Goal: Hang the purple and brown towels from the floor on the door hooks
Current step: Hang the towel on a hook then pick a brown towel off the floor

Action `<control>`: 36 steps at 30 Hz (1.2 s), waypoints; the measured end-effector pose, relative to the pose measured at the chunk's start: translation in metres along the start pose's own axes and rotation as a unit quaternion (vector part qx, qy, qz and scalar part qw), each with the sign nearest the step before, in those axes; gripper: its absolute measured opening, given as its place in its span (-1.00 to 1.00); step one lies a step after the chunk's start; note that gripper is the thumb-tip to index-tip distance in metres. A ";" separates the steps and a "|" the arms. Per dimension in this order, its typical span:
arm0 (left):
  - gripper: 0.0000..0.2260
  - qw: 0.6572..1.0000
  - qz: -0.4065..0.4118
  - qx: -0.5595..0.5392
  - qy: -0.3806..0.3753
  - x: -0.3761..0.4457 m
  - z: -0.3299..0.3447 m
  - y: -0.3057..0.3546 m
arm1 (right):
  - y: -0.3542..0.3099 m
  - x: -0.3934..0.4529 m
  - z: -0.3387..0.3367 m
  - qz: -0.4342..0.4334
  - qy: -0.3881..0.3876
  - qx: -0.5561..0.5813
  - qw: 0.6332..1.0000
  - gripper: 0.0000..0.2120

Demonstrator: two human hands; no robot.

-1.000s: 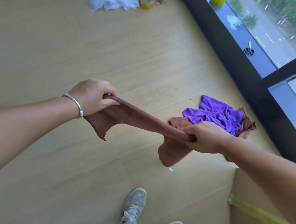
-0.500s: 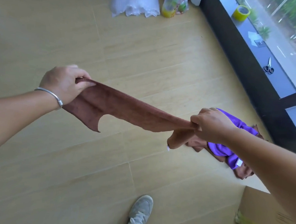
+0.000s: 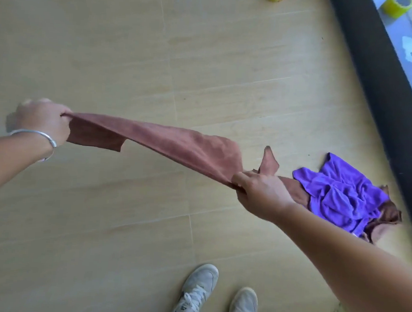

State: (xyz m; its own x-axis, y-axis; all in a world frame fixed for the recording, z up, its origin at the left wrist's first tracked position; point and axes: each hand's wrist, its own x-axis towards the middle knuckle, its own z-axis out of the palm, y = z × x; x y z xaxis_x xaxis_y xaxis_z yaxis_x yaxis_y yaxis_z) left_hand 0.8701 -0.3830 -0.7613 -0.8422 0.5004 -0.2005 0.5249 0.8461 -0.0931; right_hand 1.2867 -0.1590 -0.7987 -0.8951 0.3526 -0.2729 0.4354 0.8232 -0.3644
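left hand (image 3: pixel 42 121) and right hand (image 3: pixel 262 196) each grip an end of a brown towel (image 3: pixel 176 146), stretched above the floor (image 3: pixel 206 70); purple towel (image 3: pixel 343 197) lies crumpled nearby.

pale wood-look plank floor (image 3: pixel 110 51), crumpled purple towel (image 3: pixel 343 197) lying on it near the dark window base (image 3: pixel 379 99), brown towel (image 3: pixel 388 213) peeking out under the purple one, two grey sneakers (image 3: pixel 196 294) nearer the camera than the towels
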 end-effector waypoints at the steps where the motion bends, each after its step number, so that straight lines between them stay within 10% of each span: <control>1: -0.78 0.998 -0.033 0.027 -0.053 -0.009 0.015 -0.003 | -0.011 -0.003 0.020 0.001 -0.026 0.026 0.999 -0.88; 9: -0.59 0.969 0.085 0.048 -0.228 -0.153 0.157 0.104 | -0.023 -0.035 0.160 0.026 -0.260 0.052 0.964 -0.52; 23: -0.69 0.932 0.174 -0.139 -0.287 -0.225 0.377 0.316 | 0.179 0.052 0.262 0.027 -0.154 -0.120 0.980 -0.52; 32: -0.72 0.956 0.193 -0.083 -0.202 -0.220 0.456 0.317 | 0.241 0.129 0.306 -0.050 -0.109 -0.167 0.979 -0.49; 36: -0.78 0.958 0.224 -0.048 -0.171 -0.220 0.456 0.298 | 0.236 0.126 0.310 -0.047 -0.065 -0.234 0.969 -0.79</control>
State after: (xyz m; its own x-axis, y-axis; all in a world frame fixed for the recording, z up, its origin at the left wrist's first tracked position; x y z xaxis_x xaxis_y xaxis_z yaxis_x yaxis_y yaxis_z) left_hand 1.2680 -0.3250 -1.1899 -0.4369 0.7415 -0.5091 0.7968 0.5817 0.1634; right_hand 1.3068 -0.0587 -1.1952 -0.8954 0.2329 -0.3796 0.2347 0.9712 0.0423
